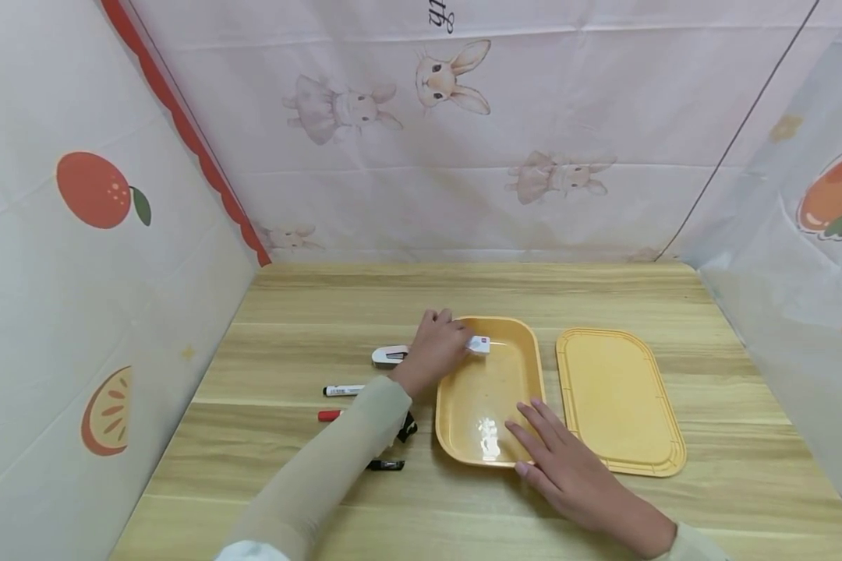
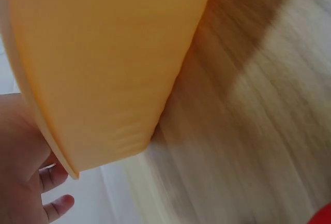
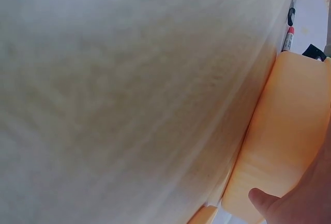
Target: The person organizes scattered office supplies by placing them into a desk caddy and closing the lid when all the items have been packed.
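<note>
A yellow tray [image 1: 491, 397] stands on the wooden table. Over its far left corner, the left hand [image 1: 436, 351] holds a small white item [image 1: 479, 344] with a red mark; the item's other end is hidden by the fingers. Fingers of the right hand [image 1: 568, 471] lie spread across the tray's near right rim. In the left wrist view the left hand [image 2: 23, 167] is beside the tray's outer wall [image 2: 103, 69]. The right wrist view shows the right hand [image 3: 300, 203] with its thumb against the tray's side [image 3: 284, 131].
A yellow lid [image 1: 620, 401] lies right of the tray. To the left are a white stapler-like object [image 1: 389, 356], a white marker [image 1: 344, 390], a red-capped marker [image 1: 330, 415], a black item [image 1: 408, 428] and a black-capped pen [image 1: 387, 465]. Printed cloth walls surround the table.
</note>
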`<state>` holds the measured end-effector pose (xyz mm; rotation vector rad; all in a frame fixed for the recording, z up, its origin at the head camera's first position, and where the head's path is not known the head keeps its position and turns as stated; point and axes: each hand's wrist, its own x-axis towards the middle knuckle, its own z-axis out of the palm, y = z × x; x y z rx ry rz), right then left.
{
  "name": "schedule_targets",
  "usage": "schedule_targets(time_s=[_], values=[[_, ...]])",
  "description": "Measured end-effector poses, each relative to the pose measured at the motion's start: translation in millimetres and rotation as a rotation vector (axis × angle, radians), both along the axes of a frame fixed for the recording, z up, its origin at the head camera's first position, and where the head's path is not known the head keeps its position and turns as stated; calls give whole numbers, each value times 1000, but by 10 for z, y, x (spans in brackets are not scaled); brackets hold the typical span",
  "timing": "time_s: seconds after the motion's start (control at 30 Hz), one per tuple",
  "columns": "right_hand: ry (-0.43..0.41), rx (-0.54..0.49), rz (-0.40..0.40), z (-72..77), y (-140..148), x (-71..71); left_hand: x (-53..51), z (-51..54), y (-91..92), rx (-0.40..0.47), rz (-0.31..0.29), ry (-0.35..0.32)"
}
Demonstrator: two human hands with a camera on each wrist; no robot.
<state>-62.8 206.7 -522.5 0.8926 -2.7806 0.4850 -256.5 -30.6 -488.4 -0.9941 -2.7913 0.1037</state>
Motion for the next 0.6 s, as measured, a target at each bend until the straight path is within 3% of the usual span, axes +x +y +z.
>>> schedule_targets(time_s=[0.1,0.33,0.6], values=[[4,-2,1,-3,-3,-4,1,-3,31,-28,10,19],[-47,-11,-17,-12,-6,3,28,3,105,-78,49,-5],[-58,-20,-24,3,-9,2,29,-19,189,-119,56,58]])
